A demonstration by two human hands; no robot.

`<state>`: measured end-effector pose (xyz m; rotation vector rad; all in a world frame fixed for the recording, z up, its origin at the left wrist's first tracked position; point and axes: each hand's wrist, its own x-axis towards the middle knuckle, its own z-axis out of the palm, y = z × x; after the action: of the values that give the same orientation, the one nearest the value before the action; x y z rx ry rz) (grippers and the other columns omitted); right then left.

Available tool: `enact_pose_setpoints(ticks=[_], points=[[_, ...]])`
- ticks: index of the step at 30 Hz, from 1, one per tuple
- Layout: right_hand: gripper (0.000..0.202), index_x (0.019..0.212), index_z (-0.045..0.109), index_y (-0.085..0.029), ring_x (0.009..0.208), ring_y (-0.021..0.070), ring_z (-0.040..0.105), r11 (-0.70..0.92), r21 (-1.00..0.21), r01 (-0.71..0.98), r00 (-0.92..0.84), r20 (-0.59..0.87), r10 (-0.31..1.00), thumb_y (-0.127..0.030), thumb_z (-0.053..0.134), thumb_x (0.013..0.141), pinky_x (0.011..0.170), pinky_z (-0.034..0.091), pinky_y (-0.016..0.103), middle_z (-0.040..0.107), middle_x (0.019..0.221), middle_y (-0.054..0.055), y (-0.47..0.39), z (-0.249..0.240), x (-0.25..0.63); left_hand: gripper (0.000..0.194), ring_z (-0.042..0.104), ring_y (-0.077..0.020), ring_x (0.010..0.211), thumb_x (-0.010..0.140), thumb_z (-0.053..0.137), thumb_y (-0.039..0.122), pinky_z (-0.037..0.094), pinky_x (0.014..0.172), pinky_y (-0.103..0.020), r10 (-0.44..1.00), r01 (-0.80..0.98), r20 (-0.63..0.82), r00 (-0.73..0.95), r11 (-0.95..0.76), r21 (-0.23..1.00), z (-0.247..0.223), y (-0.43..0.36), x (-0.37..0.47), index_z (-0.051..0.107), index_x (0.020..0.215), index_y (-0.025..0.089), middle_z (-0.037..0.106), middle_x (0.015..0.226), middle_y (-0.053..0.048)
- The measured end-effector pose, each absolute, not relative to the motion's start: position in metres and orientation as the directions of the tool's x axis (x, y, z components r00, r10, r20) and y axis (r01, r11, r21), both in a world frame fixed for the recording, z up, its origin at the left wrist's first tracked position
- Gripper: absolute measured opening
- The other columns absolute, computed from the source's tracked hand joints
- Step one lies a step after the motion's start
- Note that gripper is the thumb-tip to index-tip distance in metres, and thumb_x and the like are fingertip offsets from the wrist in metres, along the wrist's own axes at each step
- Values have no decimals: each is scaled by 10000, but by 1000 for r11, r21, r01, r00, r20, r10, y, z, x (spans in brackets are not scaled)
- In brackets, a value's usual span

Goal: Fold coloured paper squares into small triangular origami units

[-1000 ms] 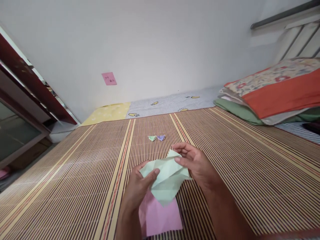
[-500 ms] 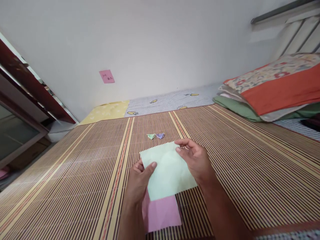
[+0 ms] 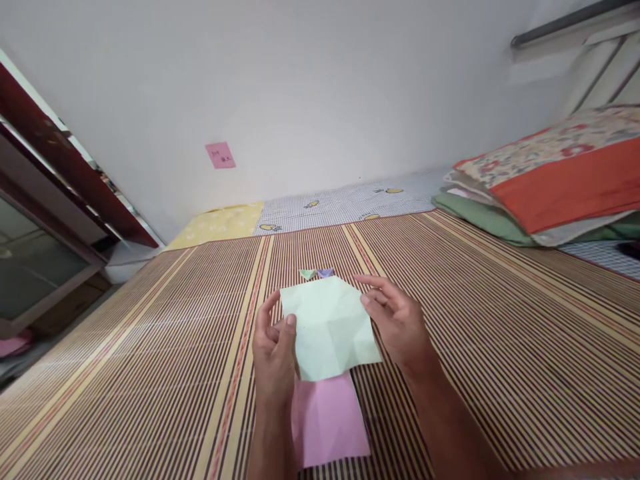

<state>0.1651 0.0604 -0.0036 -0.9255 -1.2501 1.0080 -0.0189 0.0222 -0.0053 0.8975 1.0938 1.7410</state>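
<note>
At far left, a dark red wooden cabinet (image 3: 60, 173) with a glass panel stands beside the bed. A brown and yellow striped bamboo mat (image 3: 150, 360) covers the bed. On the white wall behind is a small pink note (image 3: 220, 155). Near the middle, the person's left hand (image 3: 273, 350) pinches the left edge of a pale green paper sheet (image 3: 327, 327), its grip closed with the thumb on top and the fingers behind. The creased sheet is held flat just above the mat, between both hands. Below it, a pink paper sheet (image 3: 330, 420) lies on the mat, partly covered. Just beyond the green sheet sit two small folded paper triangles (image 3: 317, 273), one green, one purple. The right hand (image 3: 397, 323) touches the sheet's right edge, fingers loosely curled and partly spread. At far right, folded bedding (image 3: 550, 180) in orange, floral and green lies stacked.
</note>
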Motion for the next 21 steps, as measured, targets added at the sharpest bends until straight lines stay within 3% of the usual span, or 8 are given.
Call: enact_pose_setpoints(ticks=[4, 6, 9, 12, 15, 19, 21], points=[[297, 1208, 718, -256, 866, 186, 700, 378, -920, -99, -19, 382, 924, -277, 674, 915, 720, 562, 285, 739, 994, 45, 60, -1, 167, 634, 415, -81, 392, 890, 727, 387, 372, 421, -165, 933, -194, 190, -307, -257, 947, -2, 19, -14, 492, 1463, 250, 486, 494, 103], [208, 1096, 763, -242, 882, 198, 714, 398, -913, -96, -40, 403, 914, -271, 692, 903, 737, 572, 299, 755, 1016, 57, 60, -2, 168, 586, 425, -88, 414, 902, 711, 384, 373, 431, -170, 931, -144, 199, -305, -252, 957, -2, 18, -13, 533, 1447, 260, 507, 511, 89], [136, 991, 785, -227, 807, 185, 716, 357, -925, -132, -2, 361, 933, -267, 712, 883, 694, 570, 288, 765, 939, 52, 62, -3, 169, 393, 598, -127, 630, 901, 705, 396, 471, 558, -195, 914, -90, 238, -328, -281, 956, -3, 20, -15, 698, 1262, 239, 696, 762, -13], [315, 1164, 741, -255, 844, 189, 724, 275, -925, -261, 61, 268, 961, -294, 760, 851, 722, 582, 298, 757, 955, 41, 64, -3, 169, 286, 658, -182, 900, 907, 694, 389, 515, 710, -235, 898, -47, 278, -340, -312, 949, -6, 23, -18, 760, 1144, 242, 738, 1049, -68], [335, 1153, 745, -252, 860, 201, 717, 272, -922, -275, 78, 261, 962, -298, 783, 823, 742, 584, 320, 750, 954, 46, 66, -4, 170, 208, 629, -171, 801, 926, 657, 348, 486, 658, -235, 915, 50, 318, -247, -316, 948, -8, 23, -22, 806, 1009, 229, 727, 925, -54], [29, 810, 769, -230, 805, 186, 683, 341, -911, -231, 107, 325, 940, -252, 753, 820, 693, 558, 298, 735, 914, 35, 67, -7, 174, 233, 509, -133, 599, 938, 621, 325, 418, 557, -226, 940, 89, 305, -151, -294, 952, -10, 20, -23, 815, 888, 206, 621, 662, -10], [77, 786, 773, -237, 846, 179, 677, 349, -910, -225, 68, 343, 937, -224, 721, 840, 714, 549, 287, 725, 981, 28, 66, -7, 177, 242, 482, -123, 575, 942, 620, 351, 407, 541, -218, 946, 47, 283, -160, -279, 959, -9, 19, -22, 809, 903, 204, 585, 628, 3]])
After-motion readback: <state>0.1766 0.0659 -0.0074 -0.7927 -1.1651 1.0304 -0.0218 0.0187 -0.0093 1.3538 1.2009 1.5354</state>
